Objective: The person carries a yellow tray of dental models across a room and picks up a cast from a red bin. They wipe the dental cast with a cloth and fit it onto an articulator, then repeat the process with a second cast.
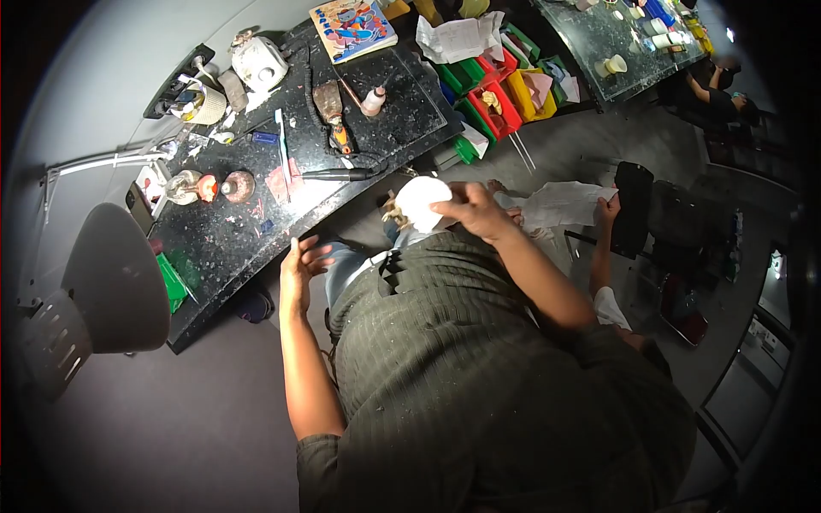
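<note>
A bright white piece [423, 203], with a brownish metallic part at its left side, is held in my right hand [477, 214] in front of my waist, near the front edge of the black speckled table [338, 205]. Its details are washed out by glare. My left hand [304, 261] is off the table's front edge, fingers apart, with nothing in it. On the table near that edge lie a black handpiece [338, 174] and a pink sheet [280, 181].
Glass jars [238, 186], a toothbrush [282, 141], a torch-like tool [335, 120], a small bottle [374, 101] and a book [352, 30] are on the table. Coloured bins [496, 107] stand right of it. A grey lamp [115, 282] is left. A co-worker holds a paper [569, 205].
</note>
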Available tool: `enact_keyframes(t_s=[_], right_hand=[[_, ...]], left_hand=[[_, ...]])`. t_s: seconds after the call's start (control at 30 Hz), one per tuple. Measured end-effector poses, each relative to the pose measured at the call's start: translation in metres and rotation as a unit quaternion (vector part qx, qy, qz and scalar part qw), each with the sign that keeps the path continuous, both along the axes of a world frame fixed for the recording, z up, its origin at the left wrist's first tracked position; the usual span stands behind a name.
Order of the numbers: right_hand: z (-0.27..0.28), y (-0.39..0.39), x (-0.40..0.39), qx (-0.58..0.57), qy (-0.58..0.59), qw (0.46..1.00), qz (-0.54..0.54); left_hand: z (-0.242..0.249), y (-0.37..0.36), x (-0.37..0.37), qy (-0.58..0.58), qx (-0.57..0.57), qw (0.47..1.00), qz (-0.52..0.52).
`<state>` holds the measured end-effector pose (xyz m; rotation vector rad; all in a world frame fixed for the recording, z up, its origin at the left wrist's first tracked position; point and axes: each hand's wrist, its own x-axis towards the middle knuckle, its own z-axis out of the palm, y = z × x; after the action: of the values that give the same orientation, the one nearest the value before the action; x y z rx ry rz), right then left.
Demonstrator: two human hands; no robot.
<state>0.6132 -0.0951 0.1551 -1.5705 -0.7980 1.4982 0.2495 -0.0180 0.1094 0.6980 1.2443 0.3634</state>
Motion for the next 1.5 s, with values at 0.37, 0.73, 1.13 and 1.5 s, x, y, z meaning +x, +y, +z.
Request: enact_keyframes(t_s=[0.37,0.73,1.13,1.5], right_hand=[[-0.096,-0.012,0.136,-0.062,0.132,0.915,-0.375],[-0.134,-0.036,0.125,-0.037,0.19,0.914,-0.358],[-0.124,-0.061,0.092,-0.016,0.174,0.935,-0.309],[-0.093,-0.066,0.055,0.006,0.051,0.975,-0.215]], left_hand=[[-0.086,-0.156,-0.157,0.317,-0.167,0.929,0.097],[-0.026,-0.173,-0.12,0.363,-0.11,0.925,-0.013],[-0.036,-0.101,-0.115,0.348,-0.072,0.935,-0.027],[-0.062,-0.108,-0.121,0.321,-0.096,0.938,-0.086]])
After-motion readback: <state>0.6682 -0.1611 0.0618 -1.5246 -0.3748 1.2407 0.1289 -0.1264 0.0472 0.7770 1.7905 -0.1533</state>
